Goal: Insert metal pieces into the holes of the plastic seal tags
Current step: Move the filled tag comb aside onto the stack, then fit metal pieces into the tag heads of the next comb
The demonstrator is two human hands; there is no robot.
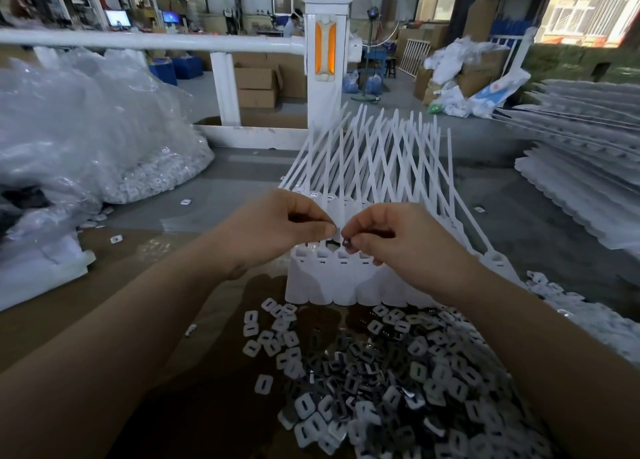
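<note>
Head cam looks down at both hands over a row of white plastic seal tags (pixel 332 278) standing mid-table, straps fanning toward the far edge. Right hand (pixel 398 240) pinches one small metal piece (pixel 346 244) between thumb and forefinger, right above the tag heads. Left hand (pixel 277 226) has fingers curled, tips pinching a tag strap. Loose metal pieces (pixel 398 382) pile along the near edge. No readable writing anywhere.

Two bare forearms reached in from the lower corners, with no sleeve over either one in view. The left hand (pixel 277 226) and the right hand (pixel 398 237) were both ungloved. The fingernails were short and plain, and the wrists and fingers were bare.
</note>
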